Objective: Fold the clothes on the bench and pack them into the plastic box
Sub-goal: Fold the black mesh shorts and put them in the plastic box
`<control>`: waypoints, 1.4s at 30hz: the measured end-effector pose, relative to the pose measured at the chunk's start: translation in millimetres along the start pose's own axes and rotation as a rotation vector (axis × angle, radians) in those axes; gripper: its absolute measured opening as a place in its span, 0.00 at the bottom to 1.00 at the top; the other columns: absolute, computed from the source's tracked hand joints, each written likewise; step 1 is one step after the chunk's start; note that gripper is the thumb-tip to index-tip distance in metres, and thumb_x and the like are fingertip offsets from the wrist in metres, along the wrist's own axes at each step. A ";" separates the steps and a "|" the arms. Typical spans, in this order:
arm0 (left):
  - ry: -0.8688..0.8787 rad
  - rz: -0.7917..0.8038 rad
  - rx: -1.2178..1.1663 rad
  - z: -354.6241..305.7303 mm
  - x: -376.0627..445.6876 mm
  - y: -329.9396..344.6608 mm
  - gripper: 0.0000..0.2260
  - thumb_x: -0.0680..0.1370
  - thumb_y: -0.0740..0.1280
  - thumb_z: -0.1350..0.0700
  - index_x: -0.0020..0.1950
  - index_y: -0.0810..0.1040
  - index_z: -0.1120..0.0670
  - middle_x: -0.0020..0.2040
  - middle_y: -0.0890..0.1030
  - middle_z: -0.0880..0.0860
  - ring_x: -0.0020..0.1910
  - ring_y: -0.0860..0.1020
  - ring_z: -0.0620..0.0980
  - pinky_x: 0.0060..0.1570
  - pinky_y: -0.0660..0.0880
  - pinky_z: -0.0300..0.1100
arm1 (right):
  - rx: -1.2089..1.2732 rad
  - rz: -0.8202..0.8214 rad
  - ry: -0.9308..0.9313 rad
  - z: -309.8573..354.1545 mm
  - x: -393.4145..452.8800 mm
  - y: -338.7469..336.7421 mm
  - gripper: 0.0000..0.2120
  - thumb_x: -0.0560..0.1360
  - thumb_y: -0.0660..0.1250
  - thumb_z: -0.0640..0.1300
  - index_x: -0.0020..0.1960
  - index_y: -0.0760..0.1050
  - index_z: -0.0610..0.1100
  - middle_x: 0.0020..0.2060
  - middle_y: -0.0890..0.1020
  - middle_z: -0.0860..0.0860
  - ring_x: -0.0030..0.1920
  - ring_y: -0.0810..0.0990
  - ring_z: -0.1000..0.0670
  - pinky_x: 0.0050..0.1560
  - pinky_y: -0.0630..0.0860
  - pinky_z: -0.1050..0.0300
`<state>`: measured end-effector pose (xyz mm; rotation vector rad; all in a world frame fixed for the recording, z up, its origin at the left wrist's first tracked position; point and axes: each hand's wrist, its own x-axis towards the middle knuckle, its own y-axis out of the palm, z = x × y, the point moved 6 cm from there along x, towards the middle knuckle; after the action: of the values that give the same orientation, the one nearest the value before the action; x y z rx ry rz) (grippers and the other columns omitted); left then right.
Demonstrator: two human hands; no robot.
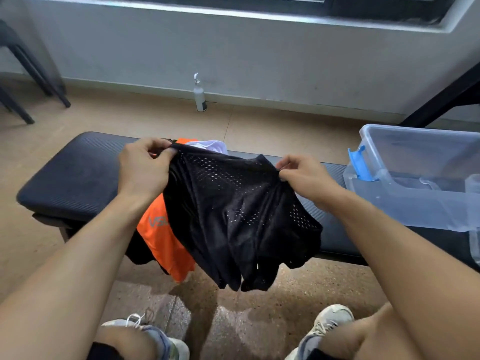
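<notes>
A black mesh garment [239, 214] hangs in the air above the black padded bench [75, 175]. My left hand [144, 170] pinches its top left corner and my right hand [306, 178] pinches its top right edge. Under and behind it an orange garment [162, 240] drapes over the bench's front edge, and a white garment [210, 145] shows at the back. The clear plastic box [415, 188] with a blue latch stands on the right end of the bench, open at the top.
A white bottle [200, 96] stands on the floor by the wall. Black chair legs [31, 74] are at the far left and a dark slanted frame [441, 97] at the far right. My shoes [330, 323] are on the floor below.
</notes>
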<state>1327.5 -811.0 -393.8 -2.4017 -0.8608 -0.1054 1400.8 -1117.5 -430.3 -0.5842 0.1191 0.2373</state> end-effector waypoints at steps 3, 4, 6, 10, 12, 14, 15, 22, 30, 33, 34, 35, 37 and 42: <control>0.009 0.017 -0.008 2.1 -0.3 4.3 0.03 0.76 0.72 0.58 0.47 0.84 0.52 0.40 0.83 0.51 0.42 0.81 0.49 0.50 0.78 0.45 | 0.209 0.080 0.100 -4.5 2.1 4.4 0.11 0.72 0.59 0.32 0.40 0.78 0.43 0.36 0.78 0.46 0.40 0.75 0.46 0.38 0.70 0.55; 0.001 0.015 -0.014 3.1 0.4 4.5 0.03 0.76 0.72 0.58 0.46 0.84 0.51 0.40 0.83 0.50 0.42 0.81 0.50 0.50 0.78 0.46 | 0.234 0.120 0.109 -4.8 1.8 5.3 0.10 0.72 0.60 0.33 0.41 0.79 0.43 0.36 0.78 0.45 0.40 0.75 0.46 0.39 0.69 0.55; -0.016 0.008 -0.024 6.1 2.3 4.2 0.03 0.76 0.72 0.58 0.45 0.82 0.49 0.40 0.83 0.50 0.44 0.81 0.51 0.51 0.79 0.47 | 0.227 0.192 0.110 -2.7 -2.4 4.3 0.07 0.75 0.66 0.35 0.41 0.80 0.44 0.34 0.80 0.48 0.37 0.77 0.48 0.37 0.72 0.57; -0.026 0.010 -0.019 11.0 4.2 4.9 0.04 0.74 0.74 0.56 0.43 0.82 0.47 0.40 0.84 0.49 0.41 0.81 0.49 0.50 0.80 0.48 | 0.178 0.231 0.148 -2.7 -9.1 -5.1 0.06 0.76 0.74 0.42 0.41 0.81 0.46 0.33 0.84 0.51 0.30 0.81 0.54 0.31 0.76 0.62; -0.024 0.011 -0.028 9.5 4.3 5.6 0.04 0.73 0.76 0.54 0.44 0.83 0.47 0.39 0.83 0.48 0.37 0.79 0.44 0.45 0.78 0.43 | 0.274 0.196 0.211 -5.1 -9.1 -8.3 0.06 0.78 0.71 0.42 0.42 0.81 0.45 0.35 0.85 0.47 0.32 0.83 0.51 0.35 0.80 0.57; -0.030 0.008 -0.062 7.0 3.6 5.6 0.06 0.73 0.76 0.53 0.47 0.83 0.48 0.39 0.82 0.45 0.36 0.77 0.40 0.43 0.75 0.39 | 0.412 0.079 0.269 -7.7 -7.3 -12.6 0.07 0.80 0.68 0.43 0.43 0.79 0.43 0.36 0.84 0.45 0.34 0.82 0.48 0.39 0.80 0.53; -0.027 -0.001 -0.080 5.6 3.2 5.3 0.06 0.73 0.76 0.54 0.49 0.83 0.49 0.39 0.81 0.44 0.36 0.77 0.39 0.43 0.75 0.38 | 0.466 0.009 0.289 -8.3 -6.5 -15.3 0.08 0.80 0.67 0.44 0.43 0.79 0.43 0.35 0.83 0.45 0.33 0.81 0.47 0.38 0.78 0.53; -0.003 -0.152 -0.300 -18.5 -1.0 -9.4 0.09 0.73 0.76 0.55 0.53 0.82 0.51 0.40 0.81 0.45 0.39 0.79 0.40 0.45 0.77 0.33 | 0.837 -0.283 0.177 4.4 -3.9 -35.0 0.07 0.82 0.66 0.46 0.53 0.78 0.42 0.39 0.83 0.47 0.37 0.83 0.50 0.37 0.81 0.55; -0.064 0.230 -0.423 -51.7 -60.2 71.7 0.09 0.71 0.78 0.57 0.47 0.81 0.49 0.42 0.84 0.48 0.42 0.83 0.43 0.50 0.81 0.48 | 0.663 0.002 0.014 33.0 -14.2 21.6 0.03 0.82 0.65 0.40 0.54 0.78 0.43 0.44 0.85 0.44 0.37 0.84 0.50 0.34 0.79 0.58; -0.139 0.282 -0.453 -50.3 -65.9 81.4 0.11 0.71 0.79 0.59 0.49 0.81 0.53 0.41 0.84 0.48 0.39 0.84 0.44 0.43 0.81 0.45 | 0.641 0.107 -0.027 37.6 -18.9 30.9 0.06 0.82 0.64 0.38 0.57 0.79 0.42 0.46 0.85 0.45 0.38 0.85 0.52 0.34 0.79 0.61; -0.156 0.296 -0.466 -49.6 -65.6 81.6 0.12 0.70 0.79 0.59 0.49 0.81 0.54 0.40 0.84 0.47 0.38 0.84 0.45 0.41 0.81 0.44 | 0.634 0.128 -0.036 38.5 -20.0 31.0 0.07 0.83 0.63 0.38 0.58 0.79 0.42 0.45 0.85 0.46 0.37 0.85 0.54 0.34 0.79 0.62; -0.167 0.311 -0.473 -48.7 -65.0 81.5 0.13 0.69 0.80 0.60 0.50 0.81 0.54 0.38 0.84 0.46 0.37 0.84 0.45 0.39 0.80 0.41 | 0.632 0.145 -0.042 39.7 -21.3 30.2 0.08 0.83 0.63 0.37 0.58 0.79 0.43 0.45 0.85 0.47 0.37 0.85 0.55 0.34 0.79 0.63; -0.164 0.348 -0.468 -48.9 -65.7 81.6 0.15 0.68 0.80 0.62 0.51 0.80 0.54 0.38 0.84 0.46 0.38 0.84 0.43 0.38 0.79 0.36 | 0.616 0.183 -0.047 41.2 -23.9 29.0 0.09 0.83 0.62 0.37 0.58 0.80 0.44 0.46 0.86 0.48 0.39 0.85 0.55 0.37 0.80 0.61; -0.170 0.246 -0.455 -44.4 -60.7 75.7 0.15 0.69 0.78 0.66 0.53 0.80 0.56 0.41 0.83 0.48 0.36 0.84 0.42 0.38 0.80 0.38 | 0.468 0.322 -0.036 37.4 -30.6 32.9 0.20 0.76 0.74 0.40 0.67 0.75 0.47 0.55 0.85 0.48 0.52 0.86 0.48 0.56 0.82 0.48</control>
<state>1330.5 -916.4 -410.3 -2.9602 -0.6584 0.0000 1364.5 -1075.8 -411.3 -0.0913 0.2270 0.5158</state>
